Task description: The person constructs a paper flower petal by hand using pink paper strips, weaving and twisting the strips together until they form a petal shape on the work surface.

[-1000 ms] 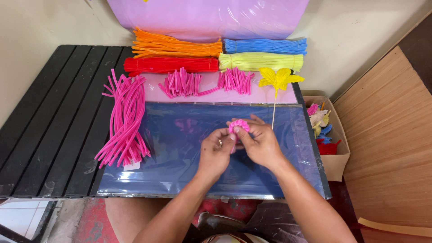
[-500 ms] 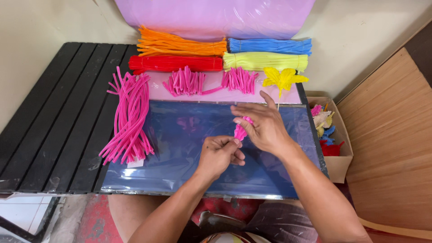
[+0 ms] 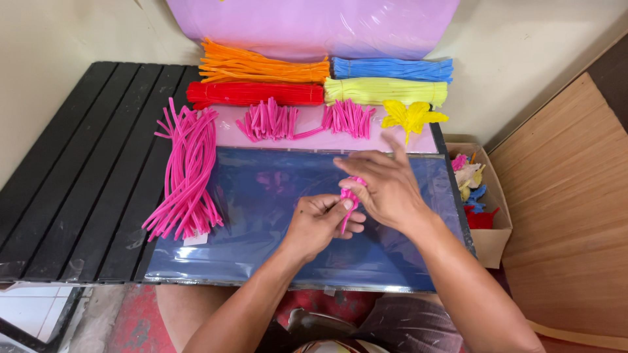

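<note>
A: Pinching now — left hand (image 3: 322,222) has thumb + fingers closed on the pink pipe-cleaner piece (image 3: 348,204), centre of frame, just right of middle. Right hand (image 3: 386,186) sits on top of it, fingers curled over the upper end, index sticking up twd the top of frame.

B: Axis?

A: Long axis runs upper right to lower left, steep. Lower tail pokes out below the left thumb; top end is tucked under the right palm, can't see its shape there. Both hands touching it, pressed together, no gap betw them. Right hand covers more of it.

B: Texture?

A: Fuzzy, bendy, wire-core look. Under the hands: glossy blue plastic sheet (image 3: 261,196), creased, reflective.

B: Rest of the table?

A: Long pink stems (image 3: 186,173) fanned at left. Upper frame: orange bundle (image 3: 261,65), red bundle (image 3: 252,93), blue bundle (image 3: 392,67), yellow bundle (image 3: 386,90). Short pink bent clusters (image 3: 268,121) mid-top, a yellow pipe-cleaner flower (image 3: 412,116) upper right. Cardboard box (image 3: 490,242) at right edge w/ mixed finished bits.
</note>
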